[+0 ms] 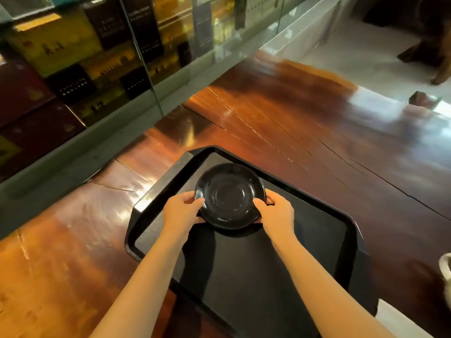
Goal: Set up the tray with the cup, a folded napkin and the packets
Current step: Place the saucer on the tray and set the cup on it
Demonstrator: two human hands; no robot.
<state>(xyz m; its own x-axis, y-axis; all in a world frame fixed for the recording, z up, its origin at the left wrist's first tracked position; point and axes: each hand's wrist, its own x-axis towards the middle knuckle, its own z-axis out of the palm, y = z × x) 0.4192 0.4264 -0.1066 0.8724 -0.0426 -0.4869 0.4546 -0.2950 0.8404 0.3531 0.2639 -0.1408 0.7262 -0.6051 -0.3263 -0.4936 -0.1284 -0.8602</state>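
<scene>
Your two forearms [151, 276] reach forward over the near half of the tray [136, 230], which lies on the bench [292, 123]. Each hand pinches the saucer [229, 195] at its near rim. The left hand [181, 208] takes the left side and the right hand [277, 211] takes the right side. Each thumb lies on top of the rim and the fingers curl underneath.

The saucer sits between the two hands and just ahead of them, over the far left part of the tray. You cannot tell whether its base rests fully on the tray floor. The saucer is round, so it has no long axis to align, and both hands are equally near it.

No cup is clearly in view. A pale object [445, 267], cut off by the frame edge, lies well to the right of the right hand and nearer to you. A flat white item [402, 320] lies below it. If these are the cup and napkin, the right hand is the nearer one for the reach.
</scene>
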